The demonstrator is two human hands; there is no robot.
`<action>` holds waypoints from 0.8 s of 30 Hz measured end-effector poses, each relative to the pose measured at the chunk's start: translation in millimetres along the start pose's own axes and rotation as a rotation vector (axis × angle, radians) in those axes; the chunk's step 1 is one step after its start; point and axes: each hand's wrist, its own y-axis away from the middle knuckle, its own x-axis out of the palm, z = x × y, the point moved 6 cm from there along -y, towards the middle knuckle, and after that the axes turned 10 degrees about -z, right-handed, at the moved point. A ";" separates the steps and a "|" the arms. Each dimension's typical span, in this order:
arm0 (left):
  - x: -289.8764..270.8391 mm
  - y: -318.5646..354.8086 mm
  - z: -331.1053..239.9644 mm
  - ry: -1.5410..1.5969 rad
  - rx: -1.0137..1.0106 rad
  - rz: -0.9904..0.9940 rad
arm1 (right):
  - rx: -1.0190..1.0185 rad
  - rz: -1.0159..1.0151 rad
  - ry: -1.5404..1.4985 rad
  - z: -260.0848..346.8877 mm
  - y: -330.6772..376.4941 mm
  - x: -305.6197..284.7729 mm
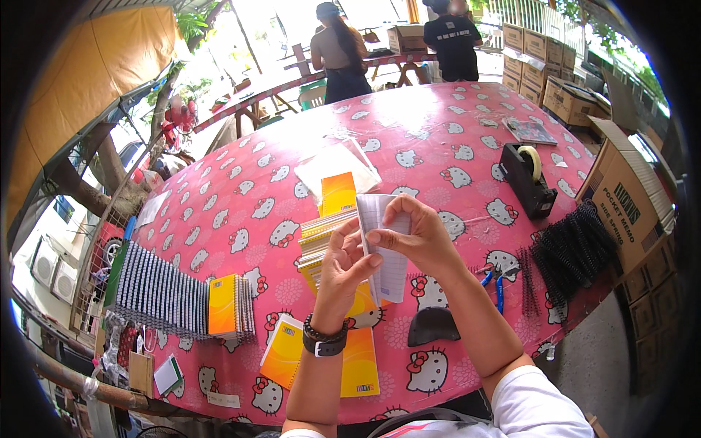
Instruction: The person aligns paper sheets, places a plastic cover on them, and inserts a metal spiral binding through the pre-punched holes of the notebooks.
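Above the table I hold a small memo notebook (391,279) with ruled white pages, standing upright and partly open. My left hand (342,264) grips its left side, thumb near the lower pages. My right hand (410,232) is closed on the page edges, thumb against the ruled sheet. Just behind my left hand stands a stack of yellow-orange notebooks (315,244), with another yellow notebook (338,191) at its far end. Below my wrists lie loose orange-yellow covers (359,369). A black curved object (432,326) rests under my right forearm.
Spiral-bound notebooks (164,288) stand in a long row at left. On the right are blue-handled pliers (499,286), black wire spirals (573,248), a tape dispenser (527,182) and a cardboard box (629,197). Two people (342,55) are beyond the pink-covered table (409,128).
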 end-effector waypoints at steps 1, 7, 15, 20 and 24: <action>-0.6 0.1 0.1 0.003 -0.005 -0.001 | -0.007 -0.002 0.004 0.2 0.0 0.0; -3.7 -2.4 1.8 0.143 -0.060 0.002 | -0.108 -0.150 -0.032 17.5 5.6 2.8; 0.6 -1.4 -0.8 -0.015 0.008 0.008 | -0.065 0.047 -0.012 0.6 0.9 1.5; 3.4 0.4 -0.8 -0.079 0.026 -0.010 | -0.040 0.010 -0.013 -2.1 0.5 2.2; 4.3 0.7 -1.9 -0.079 0.033 -0.011 | -0.024 0.003 -0.049 -4.8 -0.3 1.7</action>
